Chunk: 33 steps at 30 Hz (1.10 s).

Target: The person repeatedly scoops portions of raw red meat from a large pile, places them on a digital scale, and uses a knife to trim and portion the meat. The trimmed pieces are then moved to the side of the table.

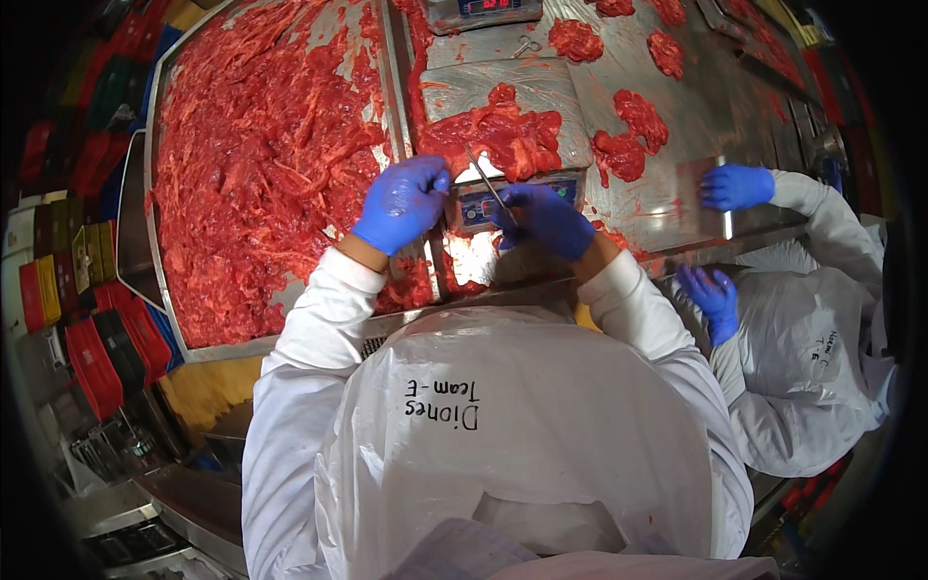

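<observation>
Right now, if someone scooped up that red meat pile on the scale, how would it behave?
The meat pile would probably sag and break apart: it looks like loose, ragged clumps. It is likely wet and slippery, since red smears streak the scale. It seems sticky too; bits cling around the left hand, while the right hand holds a thin tool.

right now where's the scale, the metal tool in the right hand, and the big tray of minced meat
scale (517, 97), head view, bare steel of its weighing platform
metal tool (486, 182), head view, middle of the thin shaft
tray of minced meat (379, 58), head view, right steel rim
right hand (546, 220), head view, back of the glove
</observation>
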{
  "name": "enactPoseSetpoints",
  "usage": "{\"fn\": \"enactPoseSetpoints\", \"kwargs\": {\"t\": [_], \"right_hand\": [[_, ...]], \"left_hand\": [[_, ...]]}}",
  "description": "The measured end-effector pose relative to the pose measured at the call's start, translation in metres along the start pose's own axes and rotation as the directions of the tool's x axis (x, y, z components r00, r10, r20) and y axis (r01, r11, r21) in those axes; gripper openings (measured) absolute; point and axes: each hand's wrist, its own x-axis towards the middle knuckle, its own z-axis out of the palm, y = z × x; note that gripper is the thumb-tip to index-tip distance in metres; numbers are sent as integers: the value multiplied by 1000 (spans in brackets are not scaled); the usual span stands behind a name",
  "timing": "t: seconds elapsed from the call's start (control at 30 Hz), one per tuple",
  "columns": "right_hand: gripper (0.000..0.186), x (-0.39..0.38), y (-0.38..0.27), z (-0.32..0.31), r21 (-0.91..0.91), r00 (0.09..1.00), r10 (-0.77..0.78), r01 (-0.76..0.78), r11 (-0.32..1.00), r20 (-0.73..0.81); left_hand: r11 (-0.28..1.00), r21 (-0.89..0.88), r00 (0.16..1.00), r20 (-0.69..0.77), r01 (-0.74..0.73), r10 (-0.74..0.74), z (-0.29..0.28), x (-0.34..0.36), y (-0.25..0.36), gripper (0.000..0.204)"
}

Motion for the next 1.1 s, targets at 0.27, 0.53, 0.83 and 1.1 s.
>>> {"fn": "enactPoseSetpoints", "kwargs": {"t": [0.27,0.53,0.83,1.1], "right_hand": [[34,15,6,1,225,979,-135,98,969,155],[39,6,3,8,321,984,-68,13,947,162],[34,8,-5,3,353,987,51,-101,930,150],[28,35,-48,28,228,999,-29,34,973,-25]], "left_hand": [[962,118,966,107,-248,236,20,1,8,2],[974,-228,986,161,-8,46,-8,-12,9,6],[983,-184,980,197,-6,43,-26,-23,-16,9],[982,0,908,383,-186,172,-1,-34,4,14]]}}
